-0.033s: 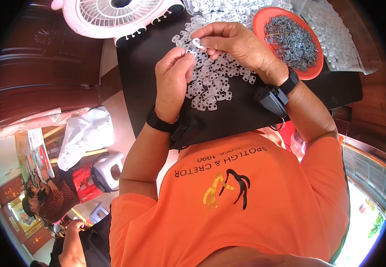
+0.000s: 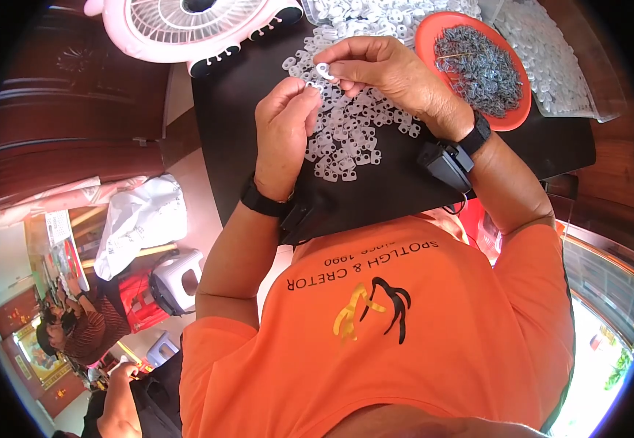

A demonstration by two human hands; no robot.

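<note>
My right hand [image 2: 390, 73] pinches a small white plastic hook-shaped piece [image 2: 323, 70] between thumb and fingers. Close beside it, my left hand [image 2: 285, 124] has its thumb and forefinger pressed together on a small white plastic piece [image 2: 312, 86], mostly covered by the fingertips. Both hands hover over a loose heap of small white plastic pieces with holes [image 2: 346, 150], spread on the dark table [image 2: 237, 131]. To the right of my right hand stands an orange-red round basin [image 2: 519, 109] filled with small grey metal parts [image 2: 478, 69].
A pink fan [image 2: 149, 44] stands at the table's far left. Clear bins of white pieces [image 2: 543, 58] line the far side. On the left are a white plastic bag [image 2: 142, 223], a white-and-grey stool [image 2: 178, 281] and two other people, one in a striped top [image 2: 101, 332].
</note>
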